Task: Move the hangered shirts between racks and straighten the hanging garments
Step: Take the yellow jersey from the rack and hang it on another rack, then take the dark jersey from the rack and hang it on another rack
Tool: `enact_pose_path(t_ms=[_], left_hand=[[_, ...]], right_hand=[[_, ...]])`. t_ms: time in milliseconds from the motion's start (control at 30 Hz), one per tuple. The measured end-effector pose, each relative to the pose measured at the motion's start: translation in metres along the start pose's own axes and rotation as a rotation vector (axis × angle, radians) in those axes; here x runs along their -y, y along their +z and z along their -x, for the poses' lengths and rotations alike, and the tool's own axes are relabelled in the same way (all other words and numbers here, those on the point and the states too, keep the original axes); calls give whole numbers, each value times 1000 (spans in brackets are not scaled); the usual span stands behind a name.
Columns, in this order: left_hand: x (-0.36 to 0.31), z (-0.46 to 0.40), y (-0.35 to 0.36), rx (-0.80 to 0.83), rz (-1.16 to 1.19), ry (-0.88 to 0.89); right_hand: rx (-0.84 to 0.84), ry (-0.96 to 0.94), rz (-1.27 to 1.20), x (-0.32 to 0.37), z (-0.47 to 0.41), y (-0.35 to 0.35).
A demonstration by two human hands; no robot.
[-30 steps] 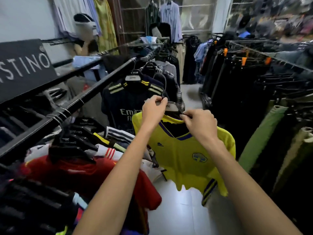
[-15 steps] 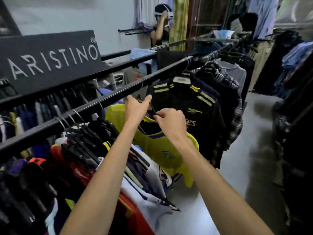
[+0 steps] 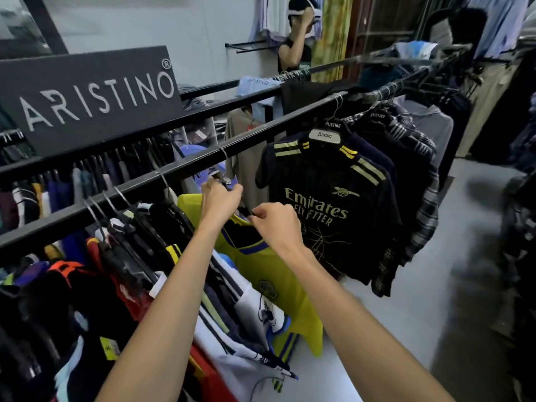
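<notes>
A yellow jersey [image 3: 278, 274] with a blue collar hangs on a dark hanger from the black rack rail [image 3: 261, 134]; its wire hook [image 3: 223, 153] loops over the rail. My left hand [image 3: 222, 198] grips the hanger just under the hook. My right hand [image 3: 275, 224] pinches the hanger's right shoulder at the jersey's collar. Right of it hangs a black Emirates jersey [image 3: 327, 204]. Left of it a bunch of hangered shirts [image 3: 139, 250] is packed tight on the same rail.
A dark ARISTINO sign [image 3: 92, 97] stands behind the rail. Plaid and grey shirts [image 3: 417, 146] fill the rail's far end. A person [image 3: 295, 44] stands behind the racks. Dark garments [image 3: 519, 198] line the right side of a grey floor aisle [image 3: 435, 271].
The yellow jersey has been carried from the aisle to the rail and its hook now sits over the bar. Both hands moved with it and keep their hold on the hanger.
</notes>
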State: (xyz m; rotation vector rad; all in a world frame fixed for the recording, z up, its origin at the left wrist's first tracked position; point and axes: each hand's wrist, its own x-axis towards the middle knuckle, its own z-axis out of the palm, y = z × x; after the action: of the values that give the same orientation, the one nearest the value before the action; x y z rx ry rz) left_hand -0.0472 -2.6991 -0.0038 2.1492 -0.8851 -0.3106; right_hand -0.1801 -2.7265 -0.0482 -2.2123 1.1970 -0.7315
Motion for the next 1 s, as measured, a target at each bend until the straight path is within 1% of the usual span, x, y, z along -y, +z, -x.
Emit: enact_pose_path(t_ms=[100, 167, 200, 233, 267, 300, 367, 433, 500, 633, 733, 867, 1000], left_hand=[[-6, 20, 5, -73, -121, 35], [-12, 45, 8, -195, -367, 98], [-17, 58, 11, -262, -490, 172], [-23, 68, 15, -320, -562, 266], [-31, 75, 19, -355, -568, 384], [-39, 77, 24, -350, -538, 521], [-55, 72, 37, -253, -441, 792], [-74, 63, 52, -102, -410, 958], [-90, 58, 68, 11, -422, 1031], [-129, 67, 99, 128, -393, 1140], [-168, 93, 122, 243, -336, 1278], [-216, 155, 143, 374, -207, 1525], [-245, 248, 142, 538, -77, 1716]], right_hand=[[65, -29, -73, -8, -4, -10], [62, -69, -124, -19, -7, -19], [42, -81, -140, -26, -9, -26], [22, -87, -143, -32, -9, -35], [3, -97, -129, -39, -10, -44], [-17, -108, -89, -45, -9, -55], [-61, -98, 60, -57, -4, -79], [-117, -41, 210, -72, 4, -106], [-177, 27, 318, -89, 15, -137], [-239, 229, 458, -119, 54, -199], [-328, 366, 579, -126, 99, -236], [-466, 605, 689, -114, 187, -278], [-551, 871, 786, -84, 296, -306]])
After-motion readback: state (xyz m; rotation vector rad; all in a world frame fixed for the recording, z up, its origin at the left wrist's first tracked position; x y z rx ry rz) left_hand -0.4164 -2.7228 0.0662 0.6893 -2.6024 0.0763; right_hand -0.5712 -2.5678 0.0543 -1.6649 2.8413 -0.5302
